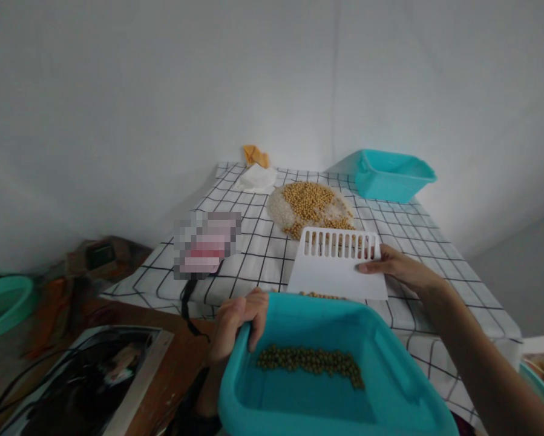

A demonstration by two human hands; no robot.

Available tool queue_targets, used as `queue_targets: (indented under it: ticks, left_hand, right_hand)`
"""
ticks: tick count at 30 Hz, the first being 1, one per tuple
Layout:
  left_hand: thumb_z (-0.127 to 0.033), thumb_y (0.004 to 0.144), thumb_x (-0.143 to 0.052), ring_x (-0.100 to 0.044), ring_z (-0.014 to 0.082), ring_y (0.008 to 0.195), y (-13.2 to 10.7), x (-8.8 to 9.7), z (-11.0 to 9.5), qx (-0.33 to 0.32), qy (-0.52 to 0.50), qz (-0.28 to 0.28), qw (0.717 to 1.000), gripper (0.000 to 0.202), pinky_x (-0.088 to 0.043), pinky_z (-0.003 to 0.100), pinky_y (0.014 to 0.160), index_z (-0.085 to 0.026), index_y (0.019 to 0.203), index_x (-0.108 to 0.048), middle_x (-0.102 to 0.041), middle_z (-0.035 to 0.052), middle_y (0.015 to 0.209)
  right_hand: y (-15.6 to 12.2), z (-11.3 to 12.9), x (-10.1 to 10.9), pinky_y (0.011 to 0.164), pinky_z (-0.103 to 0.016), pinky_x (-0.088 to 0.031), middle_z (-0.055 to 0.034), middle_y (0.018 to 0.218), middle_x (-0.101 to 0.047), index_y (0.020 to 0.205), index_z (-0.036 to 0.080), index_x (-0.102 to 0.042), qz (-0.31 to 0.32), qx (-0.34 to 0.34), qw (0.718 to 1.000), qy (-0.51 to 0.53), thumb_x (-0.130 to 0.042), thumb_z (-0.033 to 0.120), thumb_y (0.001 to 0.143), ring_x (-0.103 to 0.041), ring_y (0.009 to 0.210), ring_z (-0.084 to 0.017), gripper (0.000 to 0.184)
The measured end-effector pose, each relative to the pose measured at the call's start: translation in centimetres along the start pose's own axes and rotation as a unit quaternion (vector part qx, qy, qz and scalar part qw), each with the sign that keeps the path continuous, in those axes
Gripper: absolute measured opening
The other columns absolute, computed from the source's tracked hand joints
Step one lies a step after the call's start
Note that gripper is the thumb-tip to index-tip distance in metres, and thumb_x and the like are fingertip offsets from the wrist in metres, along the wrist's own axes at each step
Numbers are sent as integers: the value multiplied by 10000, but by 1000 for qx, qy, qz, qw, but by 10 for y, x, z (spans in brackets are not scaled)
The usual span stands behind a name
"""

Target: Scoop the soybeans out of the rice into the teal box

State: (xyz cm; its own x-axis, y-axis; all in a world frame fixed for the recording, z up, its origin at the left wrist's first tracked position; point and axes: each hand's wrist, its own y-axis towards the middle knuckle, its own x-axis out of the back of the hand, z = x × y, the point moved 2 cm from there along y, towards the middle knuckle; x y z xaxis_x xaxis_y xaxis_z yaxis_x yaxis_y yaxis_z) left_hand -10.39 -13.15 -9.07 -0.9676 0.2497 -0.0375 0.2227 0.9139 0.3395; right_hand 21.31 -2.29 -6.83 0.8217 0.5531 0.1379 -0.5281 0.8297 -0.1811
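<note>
My left hand grips the left rim of a turquoise plastic basin, held at the table's near edge. A band of beans lies across the basin's floor. My right hand pinches the right side of a white slotted plastic scraper, which stands tilted just behind the basin. Some yellow beans show through its slots, and a few more lie between its lower edge and the basin rim. Behind the scraper spreads a heap of yellow soybeans with white rice grains around them.
A second turquoise basin stands at the back right of the checked tablecloth. White cloth or paper and an orange cloth lie at the back left. A blurred-out pink object with a black strap is at left. Clutter fills the floor.
</note>
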Motion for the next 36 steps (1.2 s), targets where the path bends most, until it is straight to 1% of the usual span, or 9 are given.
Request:
queue_targets:
  ticks: [3,10,13,17,21,24,29,33,36]
  left_hand:
    - [-464,1040,-230,-413,202,484,0,1,1,6,31,-18,999,680,-447,415,814,-244,418,-390,-431,7,428]
    - [-476,1085,-219,-495,169,505,4,10,4,-51,47,55,996,735,-471,355,788,-220,444,-471,-494,-12,464]
    - [-436,1089,-213,-473,161,498,3,7,7,-56,38,38,997,713,-461,346,788,-215,449,-437,-464,-22,461]
    - [-354,1083,-210,-415,150,448,1,0,11,-76,18,-25,997,691,-436,335,744,-214,428,-380,-394,-27,417]
    - [-361,1071,-226,-389,180,465,1,-3,9,-61,-9,-17,998,673,-411,380,750,-225,433,-390,-406,-12,419]
    - [-357,1073,-217,-374,194,492,0,-2,5,-46,-28,-3,999,658,-399,403,778,-227,459,-412,-418,-5,451]
    - [-388,1069,-221,-382,201,497,0,-2,4,-39,-29,-2,999,660,-405,417,810,-233,455,-407,-420,-3,451]
    - [-430,1054,-235,-389,200,474,0,-2,3,-25,-1,-21,999,669,-434,421,801,-249,433,-403,-414,-7,432]
    - [-434,1061,-240,-417,185,473,0,-2,4,-21,17,-24,999,686,-443,393,782,-241,428,-417,-423,-12,439]
  right_hand:
    - [1,1,-1,982,-409,-558,-62,1133,-797,1115,210,-785,5,-10,1000,25,-832,294,771,-737,1016,-255,357]
    - [-1,-3,-2,847,-349,-601,-102,1121,-802,1144,171,-762,-26,-32,994,97,-846,266,733,-759,933,-248,431]
    - [-3,-6,-1,823,-339,-605,-113,1112,-804,1123,167,-769,-38,-31,990,131,-865,270,698,-765,903,-250,448]
    - [-5,-8,0,835,-367,-613,-112,1083,-810,1103,174,-782,-63,-28,986,149,-873,268,700,-768,878,-256,424]
    - [-4,-10,-2,915,-383,-598,-96,1150,-797,1132,199,-778,-80,-11,986,144,-856,253,753,-763,939,-251,391]
    - [-3,-12,-1,930,-379,-590,-87,1168,-791,1145,205,-775,-71,-12,991,117,-847,268,779,-755,970,-246,378]
    - [-2,-12,1,830,-347,-599,-81,1079,-807,1101,190,-788,-24,-12,998,52,-869,293,748,-753,904,-235,376]
    - [-4,-9,-2,842,-333,-587,-69,1072,-804,1108,191,-782,3,4,999,49,-850,279,769,-746,907,-217,357]
    - [-2,-5,-3,864,-328,-576,-66,1070,-803,1092,187,-781,10,7,998,54,-856,273,755,-741,925,-213,356]
